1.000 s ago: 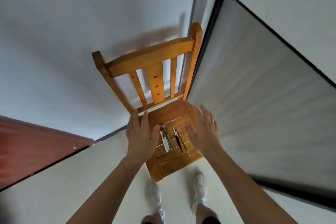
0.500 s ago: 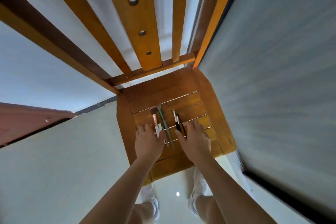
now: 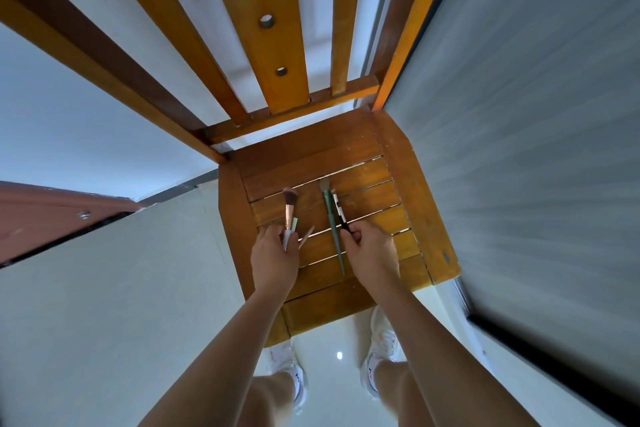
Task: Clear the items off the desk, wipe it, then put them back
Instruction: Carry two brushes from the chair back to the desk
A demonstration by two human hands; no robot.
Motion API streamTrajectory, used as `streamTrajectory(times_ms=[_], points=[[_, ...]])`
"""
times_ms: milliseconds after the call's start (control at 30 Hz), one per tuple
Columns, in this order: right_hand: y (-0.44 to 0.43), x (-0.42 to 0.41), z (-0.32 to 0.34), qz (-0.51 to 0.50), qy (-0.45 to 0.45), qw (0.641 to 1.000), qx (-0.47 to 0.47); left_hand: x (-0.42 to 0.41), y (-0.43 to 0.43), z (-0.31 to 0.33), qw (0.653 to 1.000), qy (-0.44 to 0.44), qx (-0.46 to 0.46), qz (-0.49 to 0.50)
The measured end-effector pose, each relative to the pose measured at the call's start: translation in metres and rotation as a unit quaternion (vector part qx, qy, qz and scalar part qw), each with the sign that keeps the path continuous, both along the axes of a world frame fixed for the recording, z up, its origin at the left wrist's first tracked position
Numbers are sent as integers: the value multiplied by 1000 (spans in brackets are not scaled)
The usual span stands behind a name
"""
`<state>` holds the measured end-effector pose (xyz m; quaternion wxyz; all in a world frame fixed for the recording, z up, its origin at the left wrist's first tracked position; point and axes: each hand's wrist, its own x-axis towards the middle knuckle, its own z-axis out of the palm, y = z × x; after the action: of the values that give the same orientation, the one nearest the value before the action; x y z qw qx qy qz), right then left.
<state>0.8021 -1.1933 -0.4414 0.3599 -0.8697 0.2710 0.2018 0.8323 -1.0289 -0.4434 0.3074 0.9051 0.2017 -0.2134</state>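
Several makeup brushes lie on the slatted seat of a wooden chair. My left hand is closed around a pink-handled brush with a brown head, together with a small green tool and a thin wooden stick. My right hand pinches a black-handled brush. A long green brush rests on the seat between my hands, just left of my right fingers.
The chair's tall slatted back rises close in front of me. A grey panel edged in black stands along the chair's right side. A reddish-brown door is at the left. My white shoes stand on the pale floor.
The view came closer to the chair seat. Both hands went from resting flat over the brushes to closing on them; the pink brush and small tools shifted left with my left hand.
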Motion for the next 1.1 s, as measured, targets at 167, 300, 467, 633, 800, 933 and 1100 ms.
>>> streamTrajectory(times_ms=[167,300,467,633,800,933,1100], points=[[-6,0,21,7,5,1000,-11,0,3,30,1000,-22,-8,11],[-6,3,68,5,-25,1000,-19,4,9,83,998,-60,-17,21],[-11,7,181,9,-67,997,-40,11,19,203,990,-126,-48,38],[-3,27,319,18,-186,981,-47,22,35,353,964,-245,-83,68],[21,49,427,77,-323,943,17,-4,65,473,930,-341,-78,118],[72,42,481,181,-352,914,92,-65,100,527,901,-379,-59,205],[161,-1,538,326,-375,857,137,-161,161,585,840,-440,32,318]])
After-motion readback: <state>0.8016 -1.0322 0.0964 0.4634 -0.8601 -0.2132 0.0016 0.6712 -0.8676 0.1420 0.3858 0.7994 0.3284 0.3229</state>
